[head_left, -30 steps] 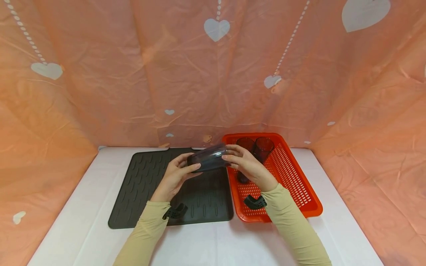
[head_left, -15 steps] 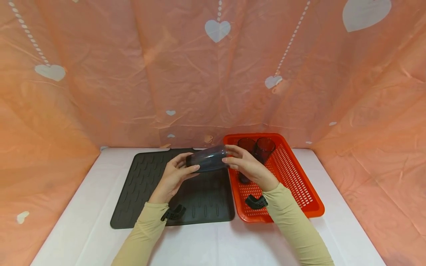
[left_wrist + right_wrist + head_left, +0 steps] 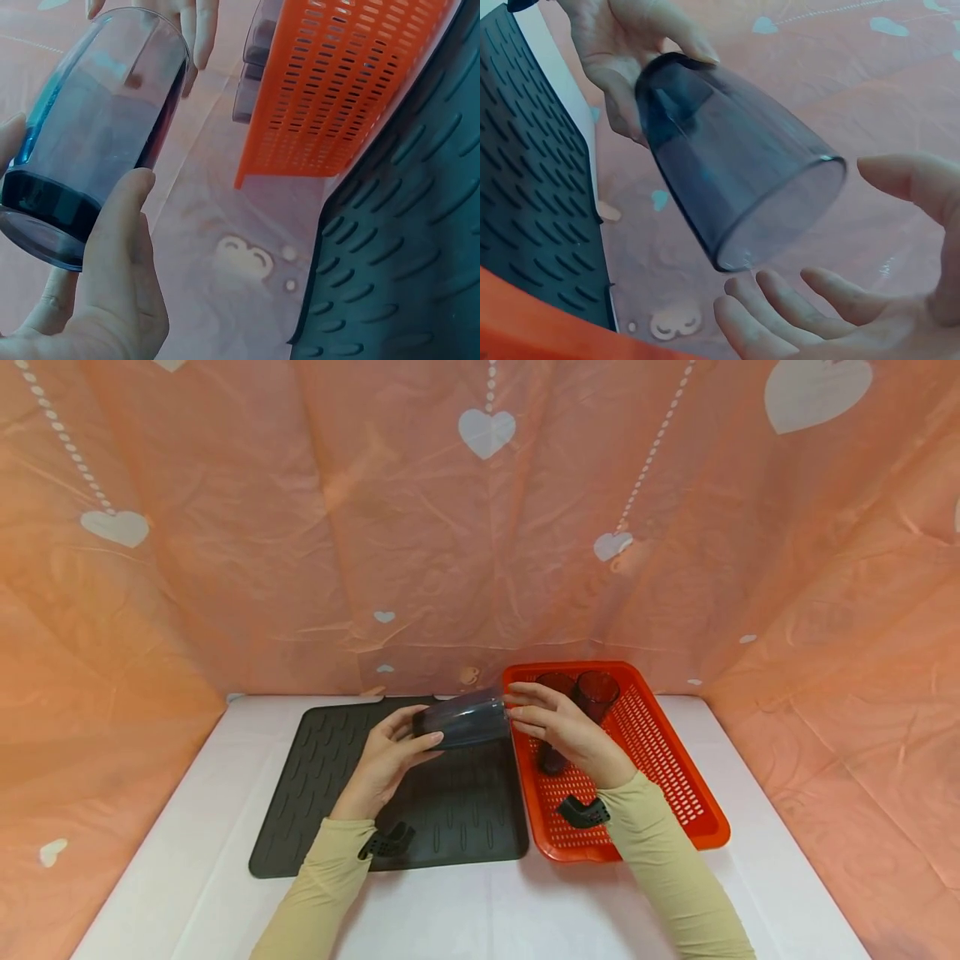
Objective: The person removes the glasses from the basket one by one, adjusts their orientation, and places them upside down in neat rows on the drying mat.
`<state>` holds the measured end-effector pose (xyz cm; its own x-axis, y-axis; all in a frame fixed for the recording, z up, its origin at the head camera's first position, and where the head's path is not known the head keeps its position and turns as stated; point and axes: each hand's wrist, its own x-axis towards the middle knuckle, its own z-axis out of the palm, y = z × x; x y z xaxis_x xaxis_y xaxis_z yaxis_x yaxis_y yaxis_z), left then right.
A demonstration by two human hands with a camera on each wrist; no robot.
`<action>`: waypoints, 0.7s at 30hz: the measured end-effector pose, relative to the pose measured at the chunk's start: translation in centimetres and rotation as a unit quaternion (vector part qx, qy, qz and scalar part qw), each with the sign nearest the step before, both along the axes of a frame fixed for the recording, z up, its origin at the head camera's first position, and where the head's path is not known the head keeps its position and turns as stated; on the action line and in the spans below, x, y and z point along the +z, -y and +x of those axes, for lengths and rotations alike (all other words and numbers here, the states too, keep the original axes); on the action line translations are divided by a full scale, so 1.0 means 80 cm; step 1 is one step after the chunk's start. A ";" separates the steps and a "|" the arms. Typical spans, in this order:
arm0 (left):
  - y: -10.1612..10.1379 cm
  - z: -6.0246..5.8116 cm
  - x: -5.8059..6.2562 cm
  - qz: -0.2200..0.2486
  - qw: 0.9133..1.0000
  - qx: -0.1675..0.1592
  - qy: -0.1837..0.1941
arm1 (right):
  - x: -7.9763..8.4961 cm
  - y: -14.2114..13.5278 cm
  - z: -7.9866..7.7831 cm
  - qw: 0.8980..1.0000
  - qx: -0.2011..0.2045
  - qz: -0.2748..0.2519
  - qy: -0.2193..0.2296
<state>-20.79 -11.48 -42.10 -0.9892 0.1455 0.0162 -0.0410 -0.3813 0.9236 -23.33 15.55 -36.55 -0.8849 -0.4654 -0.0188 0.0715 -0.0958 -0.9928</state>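
A dark, see-through drinking glass (image 3: 465, 718) is held on its side above the black mat (image 3: 450, 810), its mouth facing right. My left hand (image 3: 378, 764) grips it around the thick base, thumb in front; the left wrist view shows the fingers (image 3: 120, 225) wrapped about the glass's lower end. Near the rim is my right hand (image 3: 566, 735), fingers spread. In the right wrist view the right thumb (image 3: 900, 176) stands off the rim and the fingertips lie just below the mouth, holding nothing.
An orange-red perforated basket (image 3: 570, 855) stands right of the mat. Inside it, two similar glasses stand at the back, one glass (image 3: 597, 693) at the right, and a dark glass shape (image 3: 552, 760) lies nearer. A peach curtain (image 3: 420, 543) with hearts hangs behind the white table (image 3: 450, 910).
My right hand has let go of the glass's rim and drawn slightly right, its fingers spreading. My left hand has shifted a little left with the glass.
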 end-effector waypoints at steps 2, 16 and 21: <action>0.002 0.000 0.000 -0.006 1.000 0.003 -0.001 | 0.003 -0.004 0.000 1.000 0.004 -0.004 -0.003; 0.028 0.006 -0.007 -0.014 1.000 0.024 0.009 | 0.006 -0.025 0.000 1.000 0.006 -0.021 -0.019; 0.039 0.009 -0.012 -0.012 0.999 0.031 0.014 | 0.006 -0.033 0.000 1.000 0.007 -0.018 -0.022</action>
<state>-20.07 -14.58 -43.07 -0.9964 0.0837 -0.0137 -0.0431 -0.3614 0.9314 -23.36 18.22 -36.06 -0.8776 -0.4780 0.0364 0.0296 -0.1298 -0.9911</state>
